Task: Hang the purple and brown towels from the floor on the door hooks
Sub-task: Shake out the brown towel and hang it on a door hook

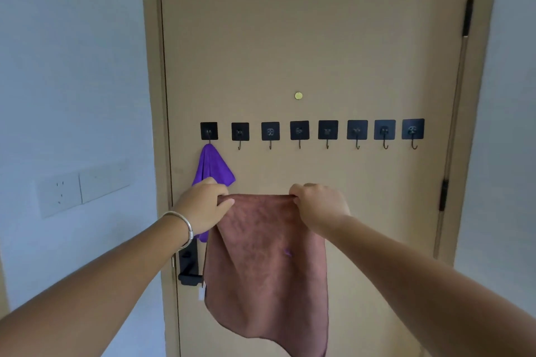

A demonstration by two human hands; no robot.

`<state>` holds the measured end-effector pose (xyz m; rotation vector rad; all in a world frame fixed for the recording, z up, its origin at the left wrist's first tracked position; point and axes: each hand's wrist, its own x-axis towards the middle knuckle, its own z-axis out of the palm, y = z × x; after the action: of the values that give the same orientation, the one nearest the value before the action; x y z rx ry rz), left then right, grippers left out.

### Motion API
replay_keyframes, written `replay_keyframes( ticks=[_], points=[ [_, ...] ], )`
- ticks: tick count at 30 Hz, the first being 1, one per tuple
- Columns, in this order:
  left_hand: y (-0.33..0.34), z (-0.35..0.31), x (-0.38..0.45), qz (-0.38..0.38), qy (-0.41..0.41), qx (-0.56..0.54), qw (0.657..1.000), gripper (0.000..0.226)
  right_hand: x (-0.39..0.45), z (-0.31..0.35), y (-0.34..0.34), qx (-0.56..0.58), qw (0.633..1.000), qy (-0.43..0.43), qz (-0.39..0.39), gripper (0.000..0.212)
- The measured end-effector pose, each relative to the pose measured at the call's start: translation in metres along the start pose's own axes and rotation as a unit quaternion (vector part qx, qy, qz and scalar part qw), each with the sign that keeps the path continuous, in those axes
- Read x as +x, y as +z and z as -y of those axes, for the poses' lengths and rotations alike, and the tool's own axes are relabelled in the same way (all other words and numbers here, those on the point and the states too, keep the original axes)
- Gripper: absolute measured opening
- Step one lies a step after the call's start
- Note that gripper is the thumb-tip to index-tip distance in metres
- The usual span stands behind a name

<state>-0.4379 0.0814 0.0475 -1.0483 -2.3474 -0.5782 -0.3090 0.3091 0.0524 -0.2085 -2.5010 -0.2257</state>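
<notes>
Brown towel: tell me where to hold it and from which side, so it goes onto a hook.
Probably grip the brown towel along its top edge, from the side facing the person. The left hand and right hand already pinch its upper corners, so the stretched hem between them can be lifted over the free hook beside the purple towel.

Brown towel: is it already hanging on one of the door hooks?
No, the brown towel is held up by its top edge between the left hand and right hand, below the hooks.
</notes>
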Motion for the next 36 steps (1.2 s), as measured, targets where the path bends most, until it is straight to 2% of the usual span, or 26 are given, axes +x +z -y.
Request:
replay_keyframes(
  ticks=[9, 18, 21, 26, 31, 36],
  points=[
    [0.058, 0.055, 0.111, 0.013, -0.048, 0.055, 0.997, 0.035, 0.130, -0.034, 0.085, 0.009, 1.000, 0.002, -0.003, 0.013],
    [0.077, 0.106, 0.191, -0.035, -0.095, 0.078, 0.992, 0.048, 0.227, -0.039, 0.121, 0.119, 0.993, 0.009, -0.023, 0.022],
    [0.078, 0.121, 0.211, -0.081, -0.105, 0.071, 0.989, 0.049, 0.249, -0.036, 0.126, 0.137, 0.989, -0.002, -0.047, 0.019],
    [0.076, 0.140, 0.241, -0.113, -0.100, 0.078, 0.985, 0.040, 0.282, -0.026, 0.125, 0.118, 0.991, 0.016, -0.062, 0.024],
    [0.074, 0.155, 0.273, -0.116, -0.112, 0.125, 0.979, 0.045, 0.315, -0.013, 0.124, 0.096, 0.992, 0.057, -0.063, 0.021],
    [0.076, 0.166, 0.294, -0.130, -0.108, 0.121, 0.978, 0.043, 0.342, -0.005, 0.136, 0.039, 0.991, 0.081, -0.101, 0.023]
  ],
)
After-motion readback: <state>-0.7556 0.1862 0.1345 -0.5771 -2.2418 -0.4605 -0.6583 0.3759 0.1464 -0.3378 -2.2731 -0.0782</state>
